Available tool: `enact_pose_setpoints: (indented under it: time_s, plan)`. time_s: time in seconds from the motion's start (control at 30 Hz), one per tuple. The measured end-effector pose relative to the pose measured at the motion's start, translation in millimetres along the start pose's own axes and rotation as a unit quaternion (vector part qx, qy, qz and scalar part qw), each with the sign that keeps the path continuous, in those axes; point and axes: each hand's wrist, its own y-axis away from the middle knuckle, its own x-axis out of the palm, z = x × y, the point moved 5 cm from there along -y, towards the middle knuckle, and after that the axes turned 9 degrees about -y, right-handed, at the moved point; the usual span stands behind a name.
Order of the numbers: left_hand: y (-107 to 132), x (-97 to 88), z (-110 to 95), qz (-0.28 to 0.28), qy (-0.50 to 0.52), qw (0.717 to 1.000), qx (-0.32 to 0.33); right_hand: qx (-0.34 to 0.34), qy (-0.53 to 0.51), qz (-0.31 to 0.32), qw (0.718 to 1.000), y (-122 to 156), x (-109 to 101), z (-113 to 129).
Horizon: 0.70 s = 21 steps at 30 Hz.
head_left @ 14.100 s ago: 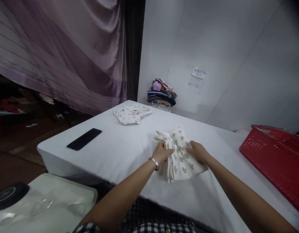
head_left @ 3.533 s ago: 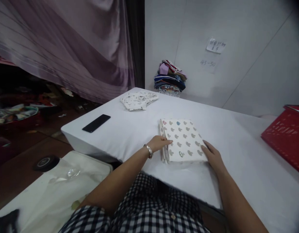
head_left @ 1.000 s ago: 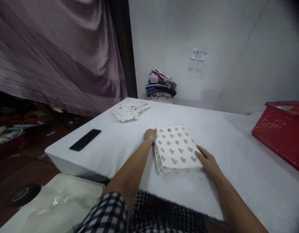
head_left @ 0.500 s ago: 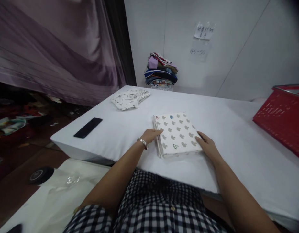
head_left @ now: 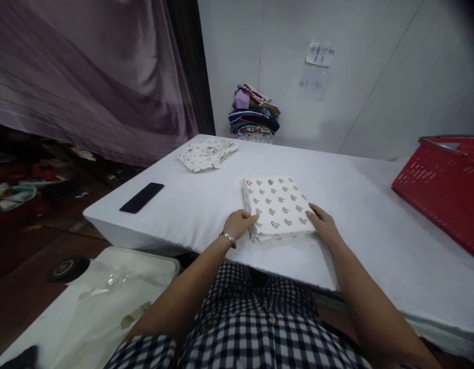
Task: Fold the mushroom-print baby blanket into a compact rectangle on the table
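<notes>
A folded white cloth (head_left: 276, 207) printed with grey mouse-head shapes lies flat on the white table (head_left: 191, 205), near its front edge. My left hand (head_left: 239, 223), with a silver bracelet on the wrist, rests against the cloth's left front corner, fingers curled lightly on the edge. My right hand (head_left: 322, 224) lies at the cloth's right front corner with its fingers stretched out along the side. Neither hand lifts the cloth.
A second folded white patterned cloth (head_left: 206, 154) sits at the table's far left. A black phone (head_left: 141, 197) lies near the left edge. A stack of coloured clothes (head_left: 254, 111) stands by the wall. A red basket (head_left: 445, 189) is at the right.
My left hand has slid back along the cloth's left edge to its front corner. The right hand stays at the right corner. The cloth is now folded square and lies still.
</notes>
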Motion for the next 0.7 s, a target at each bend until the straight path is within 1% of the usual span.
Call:
enact_pose_setpoints:
  time_s: [0.07, 0.1, 0.13, 0.17, 0.23, 0.27, 0.3, 0.37, 0.43, 0.53, 0.6, 0.67, 0.7]
  plan:
    - [13, -10.0, -10, -0.082, -0.046, 0.994, 0.055, 0.004, -0.005, -0.001, 1.000, 0, 0, 1]
    - [22, -13.5, -16, -0.112, -0.060, 0.987, 0.102, 0.003, -0.007, -0.001, 1.000, 0, 0, 1]
    - [31, -14.9, -23, -0.126, -0.070, 0.976, 0.162, -0.001, -0.009, 0.000, 1.000, 0, 0, 1]
    - [40, -14.0, -29, -0.123, -0.082, 0.963, 0.227, -0.006, -0.012, 0.000, 1.000, 0, 0, 1]
    - [56, -6.7, -37, -0.077, -0.119, 0.930, 0.340, -0.015, -0.016, -0.003, 1.000, 0, 1, 2]
    - [61, -1.7, -38, -0.048, -0.145, 0.914, 0.376, -0.019, -0.017, -0.004, 1.000, 0, 1, 2]
    - [64, 3.2, -37, -0.022, -0.172, 0.902, 0.395, -0.021, -0.018, -0.005, 1.000, 0, 2, 2]
    - [65, 10.5, -32, 0.007, -0.213, 0.891, 0.401, -0.024, -0.019, -0.006, 1.000, 1, 3, 2]
    - [65, 12.8, -27, 0.002, -0.226, 0.889, 0.398, -0.024, -0.018, -0.004, 1.000, 1, 3, 2]
    - [66, 9.7, -24, -0.014, -0.208, 0.893, 0.400, -0.018, 0.004, 0.007, 1.000, 0, 1, 0]
    - [65, 5.3, -28, -0.013, -0.184, 0.904, 0.386, -0.028, 0.050, 0.009, 0.998, -2, 0, 2]
    - [59, 0.6, -39, -0.026, -0.159, 0.917, 0.364, -0.072, 0.117, 0.012, 0.991, -7, 4, 13]
    - [53, -0.8, -47, -0.040, -0.151, 0.921, 0.356, -0.103, 0.150, 0.020, 0.983, -10, 10, 22]
